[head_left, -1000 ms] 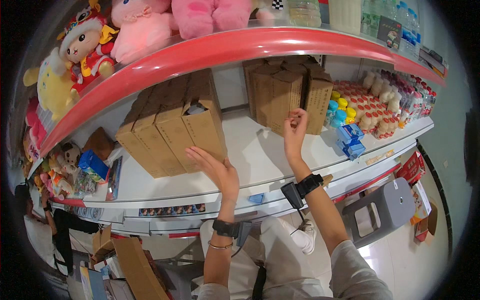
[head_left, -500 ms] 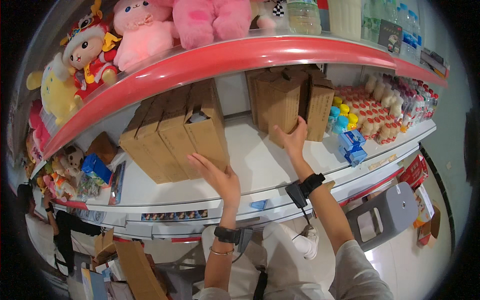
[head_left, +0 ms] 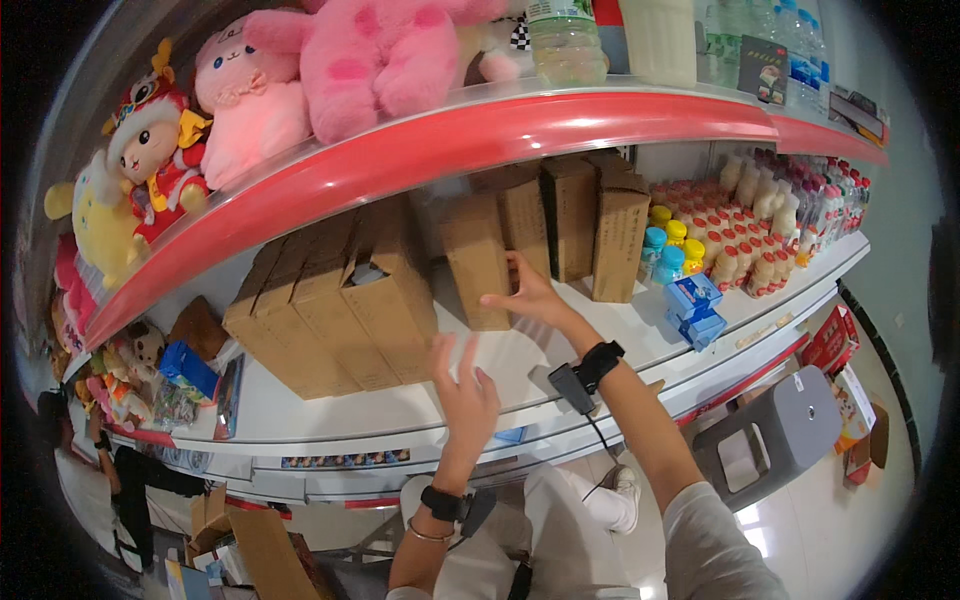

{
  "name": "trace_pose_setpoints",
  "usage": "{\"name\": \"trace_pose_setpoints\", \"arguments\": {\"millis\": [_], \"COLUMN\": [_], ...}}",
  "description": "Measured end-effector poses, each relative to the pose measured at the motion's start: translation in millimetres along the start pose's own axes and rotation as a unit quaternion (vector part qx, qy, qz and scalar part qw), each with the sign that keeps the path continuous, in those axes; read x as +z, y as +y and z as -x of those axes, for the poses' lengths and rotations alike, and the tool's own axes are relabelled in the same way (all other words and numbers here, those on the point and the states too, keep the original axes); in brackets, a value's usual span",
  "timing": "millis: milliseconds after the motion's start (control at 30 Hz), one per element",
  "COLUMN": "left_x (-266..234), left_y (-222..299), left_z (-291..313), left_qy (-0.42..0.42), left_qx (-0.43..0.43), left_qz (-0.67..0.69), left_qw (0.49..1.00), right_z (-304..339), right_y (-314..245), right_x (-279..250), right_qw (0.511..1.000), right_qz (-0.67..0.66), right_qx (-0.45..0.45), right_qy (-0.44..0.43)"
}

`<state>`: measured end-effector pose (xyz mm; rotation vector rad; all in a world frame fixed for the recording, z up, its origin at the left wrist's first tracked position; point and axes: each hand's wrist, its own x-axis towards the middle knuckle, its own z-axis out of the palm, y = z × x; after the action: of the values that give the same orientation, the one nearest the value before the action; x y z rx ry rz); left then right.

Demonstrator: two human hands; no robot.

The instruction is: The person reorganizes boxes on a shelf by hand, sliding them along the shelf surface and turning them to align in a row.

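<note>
My right hand (head_left: pixel 530 297) grips a narrow brown cardboard box (head_left: pixel 474 262) by its front and right side, on the white shelf between two groups of similar boxes. My left hand (head_left: pixel 466 395) is just in front of the shelf, fingers apart and slightly blurred, holding nothing. Close to its fingertips is the nearest of several upright cardboard boxes (head_left: pixel 393 312) packed side by side; its top has a torn opening. To the right of the gripped box, more cardboard boxes (head_left: pixel 620 240) stand upright with gaps between them.
Small bottles (head_left: pixel 740 240) and blue packs (head_left: pixel 695 312) fill the shelf's right part. The red-edged upper shelf (head_left: pixel 420 120) overhangs the boxes, carrying plush toys (head_left: pixel 375 65) and drinks. A grey stool (head_left: pixel 765 435) stands below right; opened cartons (head_left: pixel 265 545) lie below left, near another person.
My right hand has drawn one box leftward, away from the right-hand group. My left hand has come off the left-hand boxes, moving right and toward me.
</note>
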<state>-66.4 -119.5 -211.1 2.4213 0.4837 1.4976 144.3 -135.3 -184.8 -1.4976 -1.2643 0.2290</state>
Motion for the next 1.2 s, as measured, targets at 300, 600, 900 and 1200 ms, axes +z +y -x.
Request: {"name": "trace_pose_setpoints", "arguments": {"millis": [300,600,900,1200], "left_x": [47,105,101,107], "left_y": [14,-58,-44,-35], "left_z": [-94,-132,-123,-125], "left_qy": [0.045,0.164,0.14,0.161], "left_qx": [-0.126,-0.213,-0.2,-0.189], "left_qz": [0.234,0.175,0.166,0.179], "left_qw": [0.963,0.947,0.955,0.952], "right_z": [-6,-18,-27,-71], "right_y": [2,32,35,122], "right_x": [26,42,51,73], "right_qw": [0.997,0.984,0.893,0.852], "right_qz": [0.031,-0.163,-0.428,-0.5], "right_qx": [-0.041,0.07,0.143,0.149], "right_qy": [0.06,0.01,-0.003,0.04]}}
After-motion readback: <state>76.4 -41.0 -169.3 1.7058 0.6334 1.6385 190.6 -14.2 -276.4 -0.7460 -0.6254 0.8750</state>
